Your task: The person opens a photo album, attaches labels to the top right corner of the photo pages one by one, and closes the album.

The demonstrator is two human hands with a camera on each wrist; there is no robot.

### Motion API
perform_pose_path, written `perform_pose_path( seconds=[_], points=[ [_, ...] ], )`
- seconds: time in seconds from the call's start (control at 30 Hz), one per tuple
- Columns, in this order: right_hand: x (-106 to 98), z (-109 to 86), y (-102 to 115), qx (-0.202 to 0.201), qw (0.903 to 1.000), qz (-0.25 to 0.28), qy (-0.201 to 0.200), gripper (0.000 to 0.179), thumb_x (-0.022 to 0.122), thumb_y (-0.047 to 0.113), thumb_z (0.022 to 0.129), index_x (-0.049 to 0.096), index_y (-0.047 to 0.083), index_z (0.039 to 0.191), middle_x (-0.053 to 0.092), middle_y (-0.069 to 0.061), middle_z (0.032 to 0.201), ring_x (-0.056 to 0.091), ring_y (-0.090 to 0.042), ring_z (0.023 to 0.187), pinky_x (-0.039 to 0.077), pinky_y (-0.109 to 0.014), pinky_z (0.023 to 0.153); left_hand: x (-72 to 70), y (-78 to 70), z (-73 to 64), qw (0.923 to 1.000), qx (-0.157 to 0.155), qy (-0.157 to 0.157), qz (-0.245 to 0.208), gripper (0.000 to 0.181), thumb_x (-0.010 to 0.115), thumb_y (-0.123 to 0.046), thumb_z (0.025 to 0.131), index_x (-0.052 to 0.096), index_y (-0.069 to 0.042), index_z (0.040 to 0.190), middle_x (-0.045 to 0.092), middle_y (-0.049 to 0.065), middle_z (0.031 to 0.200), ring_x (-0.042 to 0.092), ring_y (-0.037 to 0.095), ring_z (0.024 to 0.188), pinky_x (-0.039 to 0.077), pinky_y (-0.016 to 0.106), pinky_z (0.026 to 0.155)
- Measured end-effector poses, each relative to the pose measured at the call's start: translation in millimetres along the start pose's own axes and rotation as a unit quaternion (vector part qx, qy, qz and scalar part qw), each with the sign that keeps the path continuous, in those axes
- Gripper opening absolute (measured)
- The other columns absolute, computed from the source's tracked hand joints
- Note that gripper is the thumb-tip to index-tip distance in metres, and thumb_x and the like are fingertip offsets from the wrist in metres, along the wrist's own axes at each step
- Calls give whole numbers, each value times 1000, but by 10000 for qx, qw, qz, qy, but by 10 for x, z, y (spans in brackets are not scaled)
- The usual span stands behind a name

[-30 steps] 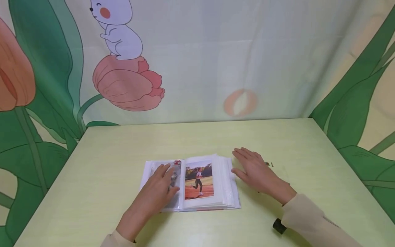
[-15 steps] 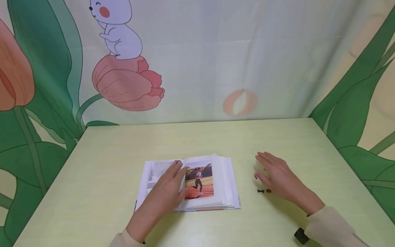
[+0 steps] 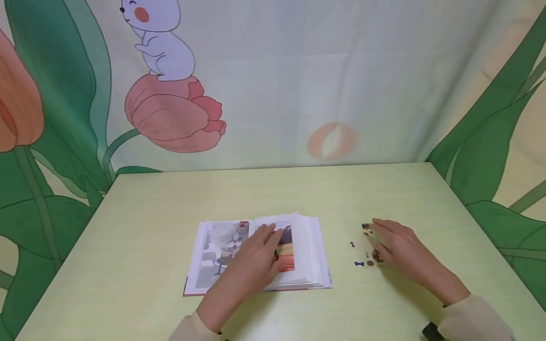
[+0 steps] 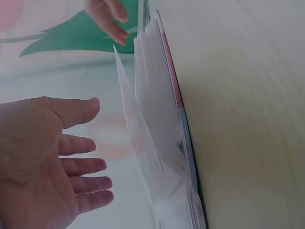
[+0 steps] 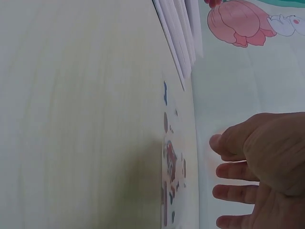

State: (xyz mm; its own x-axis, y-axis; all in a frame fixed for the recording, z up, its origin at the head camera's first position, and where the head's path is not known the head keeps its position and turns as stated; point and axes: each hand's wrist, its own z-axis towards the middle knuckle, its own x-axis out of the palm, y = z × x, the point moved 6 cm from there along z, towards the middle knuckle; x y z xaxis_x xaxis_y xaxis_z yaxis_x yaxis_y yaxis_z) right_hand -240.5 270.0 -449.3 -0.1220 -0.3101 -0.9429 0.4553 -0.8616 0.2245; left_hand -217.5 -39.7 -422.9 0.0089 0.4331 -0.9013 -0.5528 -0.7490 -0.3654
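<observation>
A small photo album [image 3: 304, 251] lies spread on the table, with a greyish picture [image 3: 213, 258] on its left page. Over the right page hangs my left hand [image 3: 251, 258], fingers fairly straight, partly covering a photo [image 3: 287, 253] of a red running track. In the left wrist view this hand [image 4: 38, 162] is apart from the pages [image 4: 152, 86], and one clear leaf [image 4: 128, 102] stands a little raised. Right of the album is a see-through sticker sheet [image 3: 359, 264] with small bones and other figures. My right hand [image 3: 407, 255] hovers above it, fingers loosely extended, holding nothing.
The pale table [image 3: 145, 227] ends at a printed curtain [image 3: 273, 94] behind and at the sides. A black device [image 3: 432, 331] sits at the right wrist. In the right wrist view the album's edge [image 5: 174, 38] lies beyond the sheet [image 5: 171, 162].
My left hand has slid right from the left page to over the right page, uncovering the left picture. My right hand has moved right, away from the album, uncovering part of the sticker sheet.
</observation>
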Motion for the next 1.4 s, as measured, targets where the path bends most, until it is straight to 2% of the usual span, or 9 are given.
perform_pose_path(
  seconds=[0.2,0.53,0.7,0.83,1.07,1.2,1.4],
  points=[
    [4,-53,-56,-12,10000,-68,-30,45,76,8,92,63,-9,132,63,-26,135,56,-46,124,45,-66,101,84,-198,101,9985,445,-48,308,58,75,-20,96,54,8,143,51,28,147,46,46,139,37,53,116],
    [11,-83,-55,33,9999,-155,6,36,79,3,88,72,-5,122,70,-21,119,61,-39,111,50,-60,94,285,-592,290,9914,766,433,966,60,70,-31,99,53,3,146,49,22,152,46,37,143,38,40,118],
    [51,-79,-33,46,9998,-169,62,31,80,4,88,74,-4,118,71,-17,114,61,-36,106,51,-57,90,425,-760,407,9875,778,637,1214,60,68,-37,100,54,-1,147,50,18,153,46,34,143,37,37,118],
    [80,-79,-20,46,9998,-184,102,31,82,6,87,76,-2,116,71,-14,110,61,-33,102,52,-54,88,569,-876,477,9854,771,849,1256,61,68,-39,100,54,-3,147,49,18,154,47,34,143,41,38,116],
    [97,-108,-34,-56,9995,-299,35,31,82,8,87,76,-1,116,68,-9,104,59,-27,95,52,-50,82,907,-1090,519,9701,844,1574,1641,62,62,-44,103,51,-8,152,40,10,162,38,26,149,39,33,116],
    [115,-99,-31,-195,9993,-334,16,26,82,7,86,77,2,111,67,-6,101,58,-25,91,51,-47,77,1010,-1163,540,9660,940,1607,1792,60,60,-43,104,51,-8,152,40,7,162,38,23,149,39,31,115],
    [146,-99,-19,-227,9990,-384,97,25,83,6,85,78,2,109,66,-3,98,57,-23,89,51,-44,76,1084,-1219,585,9614,1102,1643,1911,54,57,-39,106,53,-7,150,43,6,161,40,24,148,39,30,115]
  ],
)
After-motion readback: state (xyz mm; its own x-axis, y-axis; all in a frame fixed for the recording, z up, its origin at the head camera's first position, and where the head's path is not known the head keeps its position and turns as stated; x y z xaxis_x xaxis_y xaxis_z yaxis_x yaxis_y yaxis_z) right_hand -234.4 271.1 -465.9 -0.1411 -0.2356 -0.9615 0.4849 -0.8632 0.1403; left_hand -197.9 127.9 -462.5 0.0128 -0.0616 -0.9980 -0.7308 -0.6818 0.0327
